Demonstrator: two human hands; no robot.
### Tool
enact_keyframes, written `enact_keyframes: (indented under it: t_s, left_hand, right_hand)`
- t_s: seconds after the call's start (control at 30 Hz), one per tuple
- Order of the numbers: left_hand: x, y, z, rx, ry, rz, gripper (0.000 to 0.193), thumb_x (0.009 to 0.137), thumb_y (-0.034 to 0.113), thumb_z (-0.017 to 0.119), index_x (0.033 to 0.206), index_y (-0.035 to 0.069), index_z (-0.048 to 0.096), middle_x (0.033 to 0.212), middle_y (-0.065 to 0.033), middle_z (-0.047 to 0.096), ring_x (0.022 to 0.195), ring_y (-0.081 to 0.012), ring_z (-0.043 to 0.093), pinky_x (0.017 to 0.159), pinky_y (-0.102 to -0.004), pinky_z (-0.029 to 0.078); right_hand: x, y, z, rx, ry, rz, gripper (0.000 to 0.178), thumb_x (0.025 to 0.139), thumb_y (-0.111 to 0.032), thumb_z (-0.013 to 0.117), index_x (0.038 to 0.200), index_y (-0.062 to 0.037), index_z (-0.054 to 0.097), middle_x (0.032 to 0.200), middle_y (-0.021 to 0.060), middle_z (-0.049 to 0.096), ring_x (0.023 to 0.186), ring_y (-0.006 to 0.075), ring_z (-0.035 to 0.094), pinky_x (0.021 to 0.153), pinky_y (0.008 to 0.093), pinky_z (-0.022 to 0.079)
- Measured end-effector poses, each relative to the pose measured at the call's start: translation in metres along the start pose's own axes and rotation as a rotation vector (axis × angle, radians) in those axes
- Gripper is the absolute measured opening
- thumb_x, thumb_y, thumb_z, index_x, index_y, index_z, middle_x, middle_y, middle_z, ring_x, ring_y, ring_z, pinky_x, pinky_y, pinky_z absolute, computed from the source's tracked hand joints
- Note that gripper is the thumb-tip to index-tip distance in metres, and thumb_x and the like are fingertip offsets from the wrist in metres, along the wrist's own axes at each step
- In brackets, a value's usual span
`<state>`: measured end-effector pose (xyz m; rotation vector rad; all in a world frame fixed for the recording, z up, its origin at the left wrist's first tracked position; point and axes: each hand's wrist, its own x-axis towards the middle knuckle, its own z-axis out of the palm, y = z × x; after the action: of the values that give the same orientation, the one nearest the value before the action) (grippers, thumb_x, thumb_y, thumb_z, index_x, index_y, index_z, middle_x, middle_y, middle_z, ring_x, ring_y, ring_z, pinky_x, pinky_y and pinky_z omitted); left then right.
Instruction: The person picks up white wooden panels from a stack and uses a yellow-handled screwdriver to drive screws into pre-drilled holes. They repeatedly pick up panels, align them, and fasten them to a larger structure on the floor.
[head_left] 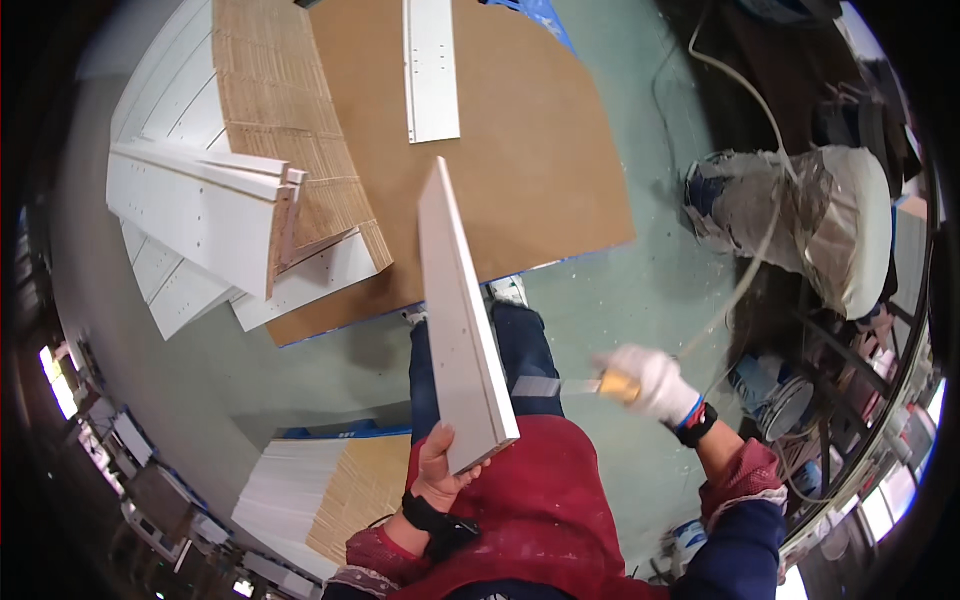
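My left hand [444,473], bare, grips the near end of a long white board [455,350] with a groove along it. The board is held up lengthwise in front of my body, its far end tilted away. To the right of it, my right hand [645,382] in a white glove is closed around the yellow handle of a flat-bladed scraper [580,386]. The scraper points left toward the board's edge; its blade is blurred and seems apart from the board. Another white board [432,75] with small holes lies on the brown sheet ahead.
A large brown sheet [530,170] covers the floor ahead. White boards [200,205] are stacked at the left, with more boards [290,490] at the lower left. At the right stand a wrapped drum-like object [800,220], a hose [765,240] and a bucket [785,405].
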<state>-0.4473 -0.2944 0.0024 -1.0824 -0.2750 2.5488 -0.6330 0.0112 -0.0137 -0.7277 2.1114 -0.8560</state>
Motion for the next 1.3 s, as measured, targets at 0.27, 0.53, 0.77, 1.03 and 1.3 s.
enact_keyframes:
  t_s: [0.27, 0.53, 0.77, 1.03, 1.3]
  left_hand:
    - [-0.016, 0.019, 0.085, 0.652, 0.302, 0.082, 0.049, 0.084, 0.017, 0.064, 0.122, -0.006, 0.043, 0.096, -0.0185, 0.061, 0.069, -0.0285, 0.066, 0.046, -0.0341, 0.057]
    - [-0.068, 0.039, 0.107, 1.053, 0.252, -0.135, 0.061, 0.086, 0.013, 0.062, 0.138, -0.002, 0.034, 0.128, -0.0090, 0.049, 0.118, -0.0158, 0.045, 0.101, -0.0305, 0.035]
    - [-0.092, 0.065, 0.137, 1.023, -0.033, -0.038, 0.058, 0.083, 0.012, 0.064, 0.134, -0.002, 0.040, 0.127, -0.0075, 0.051, 0.116, -0.0149, 0.046, 0.099, -0.0302, 0.035]
    - [-0.068, 0.152, 0.154, 1.248, 0.090, 0.824, 0.045, 0.080, 0.010, 0.064, 0.121, -0.001, 0.049, 0.106, -0.0049, 0.059, 0.096, -0.0138, 0.054, 0.086, -0.0284, 0.043]
    - [-0.001, 0.231, 0.174, 0.747, -0.170, 1.103, 0.035, 0.090, 0.016, 0.055, 0.118, -0.006, 0.049, 0.102, -0.0086, 0.060, 0.090, -0.0138, 0.059, 0.076, -0.0293, 0.051]
  right_hand:
    - [0.009, 0.027, -0.018, -0.281, 0.179, 0.115, 0.028, 0.074, -0.018, 0.068, 0.102, -0.0164, 0.065, 0.084, 0.0112, 0.061, 0.078, 0.0305, 0.062, 0.072, 0.0354, 0.052]
    - [0.002, 0.061, 0.000, -0.284, 0.071, 0.423, 0.029, 0.075, -0.029, 0.069, 0.099, -0.0163, 0.061, 0.082, 0.0121, 0.063, 0.080, 0.0346, 0.061, 0.067, 0.0427, 0.050]
    - [0.033, 0.012, 0.008, -0.258, -0.128, 0.478, 0.029, 0.075, -0.030, 0.068, 0.100, -0.0188, 0.060, 0.085, 0.0127, 0.064, 0.082, 0.0351, 0.062, 0.068, 0.0420, 0.050]
    - [0.093, -0.029, 0.032, -0.299, -0.223, 0.321, 0.026, 0.076, -0.031, 0.066, 0.098, -0.0188, 0.060, 0.081, 0.0129, 0.064, 0.079, 0.0348, 0.062, 0.066, 0.0410, 0.049]
    - [0.098, -0.051, 0.050, -0.291, -0.242, 0.392, 0.030, 0.073, -0.034, 0.067, 0.099, -0.0187, 0.063, 0.083, 0.0133, 0.065, 0.082, 0.0347, 0.063, 0.069, 0.0394, 0.051]
